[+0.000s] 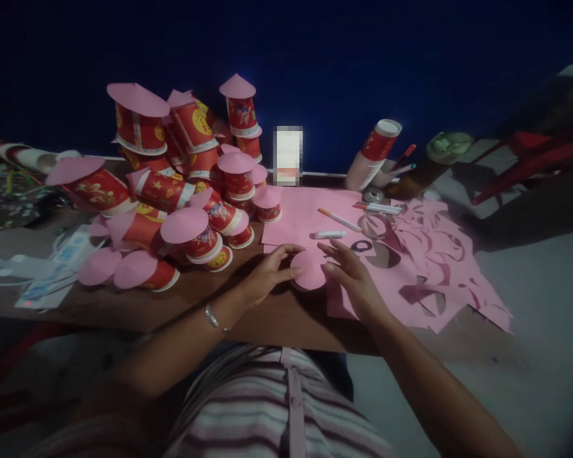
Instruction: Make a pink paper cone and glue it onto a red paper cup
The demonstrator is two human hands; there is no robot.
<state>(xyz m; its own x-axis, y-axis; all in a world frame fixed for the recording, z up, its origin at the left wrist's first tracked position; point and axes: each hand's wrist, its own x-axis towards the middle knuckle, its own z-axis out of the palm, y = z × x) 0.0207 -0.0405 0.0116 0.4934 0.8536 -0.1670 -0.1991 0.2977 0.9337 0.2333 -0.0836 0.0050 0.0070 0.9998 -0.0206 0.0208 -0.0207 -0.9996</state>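
A small pink paper cone (308,268) sits between my two hands near the table's front edge; what lies beneath it is mostly hidden. My left hand (268,275), with a silver bracelet at its wrist, has its thumb on the cone's left side and its fingers curved round the far side. On the right side, my right hand (352,273) touches the cone's edge with its thumb, its fingers spread. Just beyond are a white glue stick (330,235) and an orange marker (340,219) on pink paper (310,207).
Many red cups with pink cone tops (191,232) are piled at the left. Cut pink scraps (434,254) cover the right side. A cup stack (375,152), pens and a jar (446,149) stand at the back right. A power strip (60,267) lies far left.
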